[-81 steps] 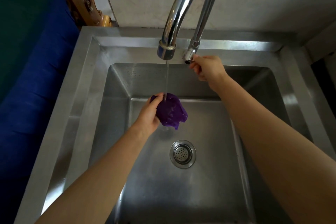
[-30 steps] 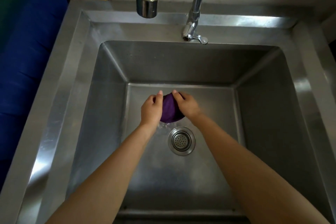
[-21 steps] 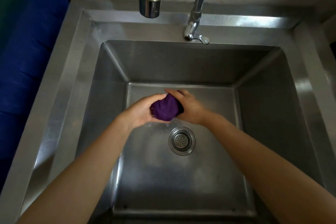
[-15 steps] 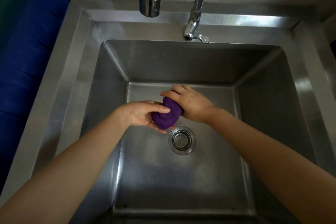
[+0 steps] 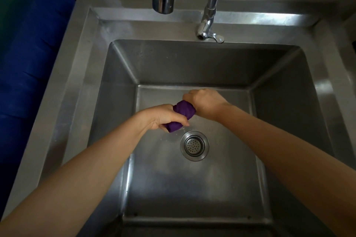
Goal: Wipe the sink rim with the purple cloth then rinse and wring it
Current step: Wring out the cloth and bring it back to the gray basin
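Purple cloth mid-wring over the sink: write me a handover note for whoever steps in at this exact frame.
Left hand: shut on one end of the purple cloth.
Right hand: shut on the other end, cloth twisted between them.
Cloth is held above the sink basin, just up-left of the drain strainer.
Faucet spout: no water running.
Done: rinse appears finished.
Left: finish wringing.

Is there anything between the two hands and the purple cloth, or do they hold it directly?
Nothing visible is between them. The left hand and the right hand grip the twisted purple cloth directly, one at each end, above the sink floor near the drain.
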